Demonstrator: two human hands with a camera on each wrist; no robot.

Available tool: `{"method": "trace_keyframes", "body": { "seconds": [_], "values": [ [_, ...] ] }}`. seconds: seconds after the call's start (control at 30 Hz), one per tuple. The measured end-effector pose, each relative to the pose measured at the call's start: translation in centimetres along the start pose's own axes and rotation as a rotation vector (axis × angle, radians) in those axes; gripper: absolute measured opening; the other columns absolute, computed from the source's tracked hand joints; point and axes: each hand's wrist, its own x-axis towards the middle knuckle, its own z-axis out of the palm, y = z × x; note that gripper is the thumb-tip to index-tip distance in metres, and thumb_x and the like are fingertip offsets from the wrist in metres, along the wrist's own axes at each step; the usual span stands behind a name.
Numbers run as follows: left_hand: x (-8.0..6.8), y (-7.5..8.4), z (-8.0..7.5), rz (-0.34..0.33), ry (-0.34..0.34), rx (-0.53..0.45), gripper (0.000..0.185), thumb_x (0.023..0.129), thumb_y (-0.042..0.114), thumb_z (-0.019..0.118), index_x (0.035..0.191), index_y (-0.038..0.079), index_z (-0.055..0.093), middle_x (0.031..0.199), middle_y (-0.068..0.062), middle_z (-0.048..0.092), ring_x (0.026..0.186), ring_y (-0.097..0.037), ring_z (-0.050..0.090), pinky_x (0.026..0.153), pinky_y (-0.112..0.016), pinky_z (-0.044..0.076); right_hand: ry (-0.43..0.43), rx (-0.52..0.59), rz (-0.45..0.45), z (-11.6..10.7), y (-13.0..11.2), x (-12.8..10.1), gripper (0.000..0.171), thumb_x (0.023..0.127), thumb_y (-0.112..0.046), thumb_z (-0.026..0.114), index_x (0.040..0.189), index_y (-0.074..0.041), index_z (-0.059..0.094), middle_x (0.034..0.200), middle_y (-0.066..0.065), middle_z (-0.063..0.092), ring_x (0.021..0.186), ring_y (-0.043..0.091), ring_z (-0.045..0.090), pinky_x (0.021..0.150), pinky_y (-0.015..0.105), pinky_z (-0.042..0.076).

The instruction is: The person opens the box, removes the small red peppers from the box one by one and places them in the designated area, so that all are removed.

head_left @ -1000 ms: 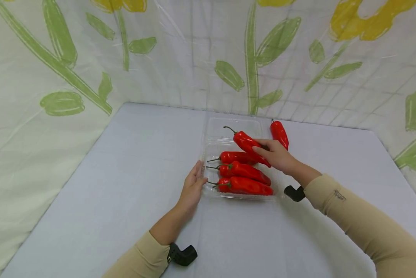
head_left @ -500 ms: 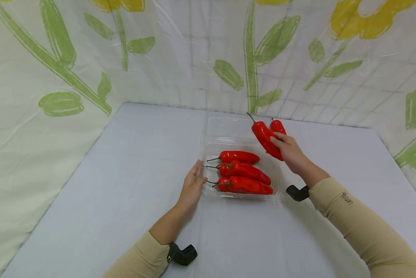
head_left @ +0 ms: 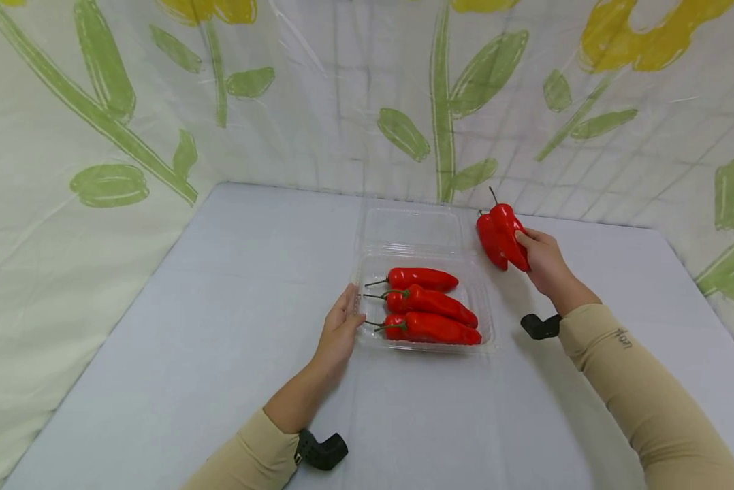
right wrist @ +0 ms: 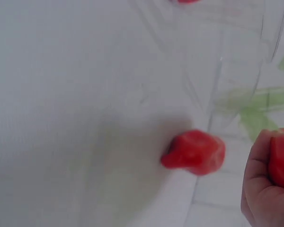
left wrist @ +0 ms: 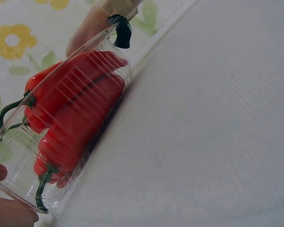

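My right hand [head_left: 546, 262] grips a red pepper [head_left: 508, 235] with its stem pointing up and away. In the head view this pepper overlaps another red pepper [head_left: 488, 243] lying right of the container; a gap shows between them in the right wrist view, with the lying pepper [right wrist: 195, 152] apart from the hand [right wrist: 270, 189]. A clear plastic clamshell container [head_left: 486, 299] stands open on the table, several red peppers [head_left: 443, 327] lying across its base. Against its left wall rests my left hand [head_left: 338, 333], fingers fairly straight and thumb at the rim.
The container's clear lid [head_left: 412, 224] lies folded back toward the far edge of the white table [head_left: 269, 272]. Behind the table hangs a white curtain [head_left: 318, 102] with printed flowers. Each wrist carries a black camera mount [head_left: 324, 450].
My right hand has carried its pepper from above the container to the right, over by the pepper lying there. The left hand and the container have stayed in place.
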Motion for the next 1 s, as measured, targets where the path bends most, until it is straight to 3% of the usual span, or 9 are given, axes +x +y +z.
{"method": "trace_keyframes", "body": {
  "seconds": [0.1, 0.2, 0.33, 0.57, 0.7, 0.8, 0.9, 1.0],
  "values": [
    [0.0, 0.0, 0.0, 0.003, -0.001, -0.001, 0.058, 0.093, 0.0, 0.034, 0.148, 0.001, 0.014, 0.156, -0.012, 0.016, 0.145, -0.024, 0.011, 0.117, -0.041, 0.015, 0.016, 0.065, 0.038, -0.8, 0.1, 0.5, 0.066, 0.099, -0.034, 0.034, 0.15, -0.006, 0.004, 0.154, 0.013, 0.012, 0.128, 0.021, 0.027, 0.111, 0.027, 0.033],
    [-0.1, 0.0, 0.0, 0.006, 0.0, -0.007, 0.058, 0.093, -0.001, 0.034, 0.148, 0.0, 0.014, 0.156, -0.012, 0.016, 0.145, -0.025, 0.011, 0.117, -0.041, 0.014, 0.027, 0.119, 0.06, -1.4, 0.1, 1.0, 0.067, 0.098, -0.033, 0.036, 0.15, -0.008, 0.001, 0.155, 0.011, 0.009, 0.13, 0.02, 0.024, 0.111, 0.028, 0.033],
    [-0.1, 0.0, 0.0, 0.007, -0.001, -0.005, 0.058, 0.093, -0.001, 0.034, 0.148, 0.0, 0.014, 0.156, -0.012, 0.016, 0.145, -0.025, 0.011, 0.117, -0.041, 0.014, 0.049, 0.126, 0.07, -2.0, 0.3, 1.4, 0.067, 0.098, -0.032, 0.036, 0.15, -0.009, 0.001, 0.155, 0.01, 0.009, 0.128, 0.018, 0.025, 0.102, 0.022, 0.042],
    [-0.1, 0.0, 0.0, -0.002, 0.0, 0.004, 0.058, 0.094, 0.0, 0.035, 0.148, 0.001, 0.014, 0.156, -0.011, 0.017, 0.145, -0.024, 0.011, 0.117, -0.041, 0.015, 0.098, 0.131, 0.086, -3.0, 0.6, 2.2, 0.068, 0.097, -0.033, 0.038, 0.15, -0.01, 0.003, 0.153, 0.009, 0.012, 0.124, 0.016, 0.026, 0.094, 0.017, 0.047],
    [-0.1, -0.2, 0.0, 0.005, 0.002, 0.002, 0.059, 0.093, -0.001, 0.035, 0.148, 0.0, 0.015, 0.156, -0.013, 0.017, 0.145, -0.025, 0.011, 0.117, -0.042, 0.015, 0.105, 0.172, 0.074, -3.5, 0.8, 2.7, 0.068, 0.097, -0.029, 0.039, 0.15, -0.007, 0.003, 0.151, 0.01, 0.014, 0.113, 0.011, 0.032, 0.076, 0.011, 0.05],
    [-0.1, -0.3, -0.1, 0.022, 0.001, -0.013, 0.059, 0.092, -0.003, 0.034, 0.147, -0.001, 0.015, 0.156, -0.014, 0.016, 0.145, -0.026, 0.011, 0.118, -0.042, 0.013, 0.105, 0.187, 0.073, -3.9, 0.9, 3.1, 0.068, 0.097, -0.029, 0.04, 0.15, -0.006, 0.004, 0.15, 0.01, 0.014, 0.108, 0.01, 0.034, 0.073, 0.011, 0.051],
    [-0.1, -0.4, -0.2, 0.036, -0.006, -0.025, 0.059, 0.091, -0.004, 0.034, 0.147, -0.003, 0.015, 0.156, -0.016, 0.015, 0.145, -0.027, 0.01, 0.118, -0.042, 0.012, 0.109, 0.171, 0.092, -4.3, 1.1, 3.5, 0.068, 0.097, -0.03, 0.041, 0.15, -0.007, 0.005, 0.151, 0.01, 0.014, 0.109, 0.01, 0.034, 0.074, 0.011, 0.05],
    [-0.1, -0.4, -0.2, 0.039, -0.01, -0.027, 0.059, 0.091, -0.004, 0.034, 0.147, -0.003, 0.015, 0.156, -0.015, 0.015, 0.145, -0.027, 0.01, 0.118, -0.042, 0.012, 0.106, 0.144, 0.12, -4.7, 1.3, 3.9, 0.066, 0.097, -0.03, 0.039, 0.15, -0.008, 0.005, 0.153, 0.009, 0.013, 0.116, 0.012, 0.032, 0.086, 0.015, 0.047]
  ]
}}
